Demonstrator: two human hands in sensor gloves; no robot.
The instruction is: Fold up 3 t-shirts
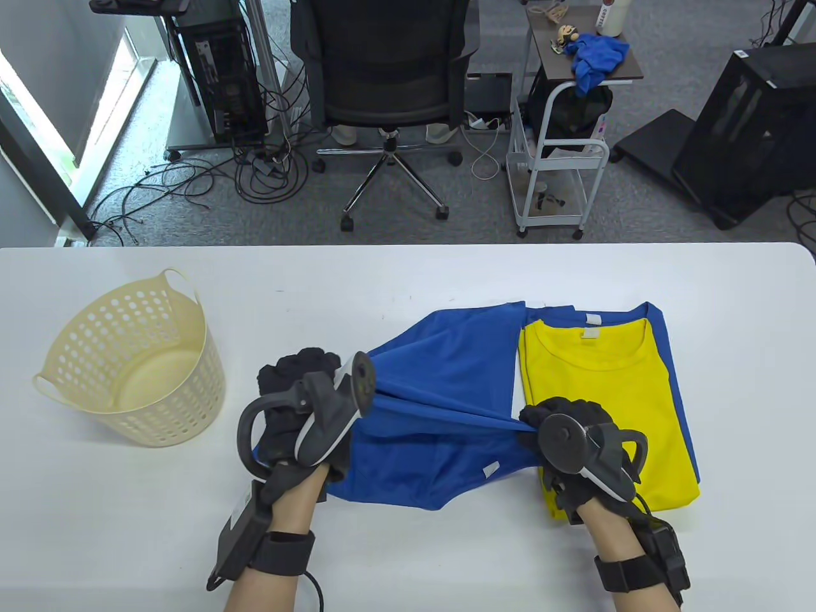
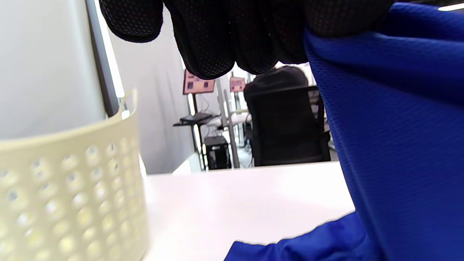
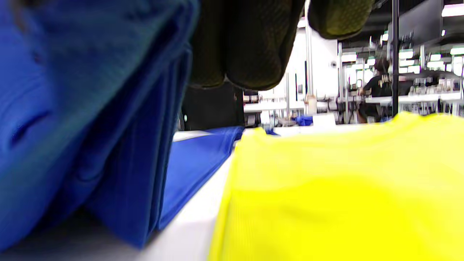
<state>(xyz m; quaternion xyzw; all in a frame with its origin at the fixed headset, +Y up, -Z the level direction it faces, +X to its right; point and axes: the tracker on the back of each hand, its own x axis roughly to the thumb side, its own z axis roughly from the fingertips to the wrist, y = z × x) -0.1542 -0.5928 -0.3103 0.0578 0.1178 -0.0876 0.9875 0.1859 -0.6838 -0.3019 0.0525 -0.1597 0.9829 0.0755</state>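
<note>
A loose blue t-shirt of fine mesh weave is stretched taut above the white table between a gloved left hand and right hand, each closed tight on a bunched edge. Its lower half sags, creased, onto the tabletop. Just beside it, a yellow t-shirt lies folded atop another blue t-shirt.

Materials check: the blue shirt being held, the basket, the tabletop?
Blue shirt: likely synthetic sport mesh; the left wrist view shows a fine pinhole knit with slight sheen, stretched taut between the left hand and right hand.
Basket: cream moulded plastic, perforated wall, loop handles, matte.
Table: smooth white top, probably laminate; can't confirm.
</note>
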